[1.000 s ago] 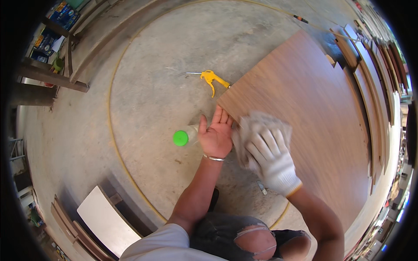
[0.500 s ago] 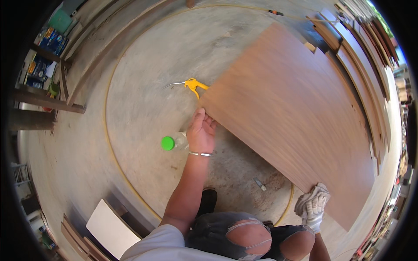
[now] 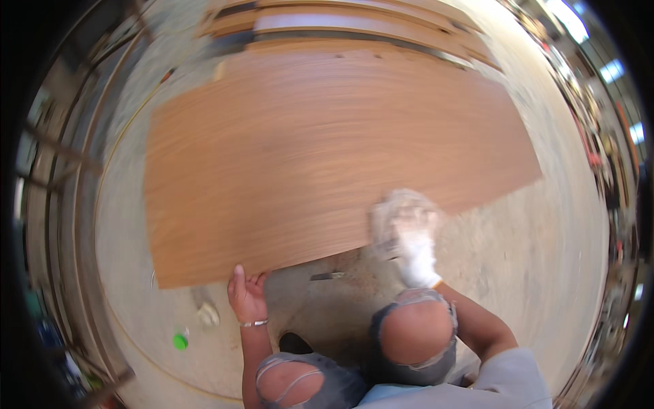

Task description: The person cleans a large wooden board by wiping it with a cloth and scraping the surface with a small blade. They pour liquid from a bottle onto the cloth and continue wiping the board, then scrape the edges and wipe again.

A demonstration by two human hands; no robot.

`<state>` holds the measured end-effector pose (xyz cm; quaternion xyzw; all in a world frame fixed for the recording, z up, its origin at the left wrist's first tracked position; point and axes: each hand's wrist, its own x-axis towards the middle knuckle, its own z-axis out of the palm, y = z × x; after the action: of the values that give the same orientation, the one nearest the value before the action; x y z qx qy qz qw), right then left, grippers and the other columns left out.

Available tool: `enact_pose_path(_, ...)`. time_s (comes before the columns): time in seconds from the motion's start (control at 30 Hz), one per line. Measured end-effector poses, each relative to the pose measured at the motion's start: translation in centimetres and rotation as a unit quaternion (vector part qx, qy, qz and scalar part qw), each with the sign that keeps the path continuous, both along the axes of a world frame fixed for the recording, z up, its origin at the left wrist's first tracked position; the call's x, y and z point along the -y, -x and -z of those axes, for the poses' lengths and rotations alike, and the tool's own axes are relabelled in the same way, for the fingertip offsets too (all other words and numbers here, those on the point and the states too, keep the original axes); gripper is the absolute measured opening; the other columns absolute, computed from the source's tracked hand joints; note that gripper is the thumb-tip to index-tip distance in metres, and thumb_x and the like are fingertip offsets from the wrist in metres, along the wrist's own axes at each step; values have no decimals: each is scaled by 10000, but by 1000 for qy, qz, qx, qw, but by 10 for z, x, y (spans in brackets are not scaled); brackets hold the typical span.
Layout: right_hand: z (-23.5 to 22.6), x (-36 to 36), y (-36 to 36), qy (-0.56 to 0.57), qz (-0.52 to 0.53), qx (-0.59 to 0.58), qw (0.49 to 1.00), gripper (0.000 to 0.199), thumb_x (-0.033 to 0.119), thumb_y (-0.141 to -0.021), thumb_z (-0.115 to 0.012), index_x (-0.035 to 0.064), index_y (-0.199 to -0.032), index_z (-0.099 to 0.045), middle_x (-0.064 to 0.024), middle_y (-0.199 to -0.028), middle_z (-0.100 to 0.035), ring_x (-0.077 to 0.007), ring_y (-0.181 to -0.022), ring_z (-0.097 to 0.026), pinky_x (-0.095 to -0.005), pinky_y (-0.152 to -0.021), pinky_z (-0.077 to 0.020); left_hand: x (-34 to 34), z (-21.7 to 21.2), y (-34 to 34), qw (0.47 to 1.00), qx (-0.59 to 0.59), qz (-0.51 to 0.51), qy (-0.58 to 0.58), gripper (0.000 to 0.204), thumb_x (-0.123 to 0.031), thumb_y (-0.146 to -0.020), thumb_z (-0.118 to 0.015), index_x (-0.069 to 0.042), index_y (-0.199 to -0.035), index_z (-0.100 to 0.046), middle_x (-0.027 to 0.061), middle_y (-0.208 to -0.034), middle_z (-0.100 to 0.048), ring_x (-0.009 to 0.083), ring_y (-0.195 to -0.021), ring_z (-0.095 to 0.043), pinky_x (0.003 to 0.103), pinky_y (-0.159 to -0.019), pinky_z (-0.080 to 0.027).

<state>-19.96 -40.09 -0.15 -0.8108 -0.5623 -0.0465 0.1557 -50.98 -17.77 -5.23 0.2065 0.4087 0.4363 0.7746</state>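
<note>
A large brown wood-grain panel [image 3: 306, 157] fills the middle of the view, its near edge toward my knees. My left hand [image 3: 247, 294] pinches that edge near the panel's left corner, thumb on top and fingers curled below. In a white work glove, my right hand [image 3: 414, 235] presses a crumpled greyish cloth [image 3: 385, 221] against the panel by its near edge, smeared by motion. On the floor under the near edge lies a small utility knife [image 3: 328, 276]. A clear bottle with a green cap [image 3: 180, 341] lies left of my left wrist.
Several long brown boards [image 3: 368, 24] lie stacked beyond the panel's far edge. A yellow hose [image 3: 126, 133] curves over the concrete floor on the left, beside a dark frame [image 3: 88, 160]. Blurred clutter lines the right side.
My view has turned to the right, so the panel now lies across it. My gloved right hand has moved inward along the near edge with the cloth. My left hand keeps hold of the panel.
</note>
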Motion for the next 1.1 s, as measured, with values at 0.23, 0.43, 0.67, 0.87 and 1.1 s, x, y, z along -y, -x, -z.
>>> enact_pose_path(0.23,-30,-28,9,-30,-159,-63,985,584,208,-720,-751,68,-1272,-619,-162,-1410,-572,-389,-1358,-487,-618,-1172,-305,-6,18,16,989,-57,136,-20,364,-375,-1075,-591,-51,-1235,-640,125,-1033,-769,271,-933,-753,405,-824,-589)
enact_pose_path(0.43,-14,37,-70,-9,11,7,1000,618,248,-735,-752,72,-1312,-614,-169,-1418,-567,-392,-1364,-458,-598,-1215,-261,-14,6,22,988,-111,107,-1,380,-434,-1049,-627,-80,-1185,-656,92,-945,-762,236,-830,-732,364,-761,-570)
enact_pose_path(0.67,22,112,-152,-111,350,64,928,705,107,-780,-731,-10,-1451,-548,-234,-1520,-529,-439,-1483,-382,-673,-1248,-159,-8,5,5,987,-128,93,0,381,-436,-1052,-627,-66,-1141,-651,72,-867,-716,225,-776,-707,354,-718,-554)
enact_pose_path(0.87,-13,4,-18,-74,79,-59,992,596,215,-686,-759,112,-1255,-612,-154,-1338,-562,-397,-1305,-447,-628,-1123,-281,-19,2,9,987,-137,88,15,390,-447,-1045,-637,-71,-1146,-651,63,-872,-708,210,-774,-695,340,-719,-547)
enact_pose_path(1.1,-2,42,-55,-52,19,-38,998,651,269,-697,-772,76,-1298,-609,-149,-1412,-565,-362,-1355,-455,-612,-1139,-279,-26,3,26,981,-171,90,15,411,-448,-1038,-649,-57,-1166,-661,111,-962,-757,196,-770,-675,325,-708,-520)
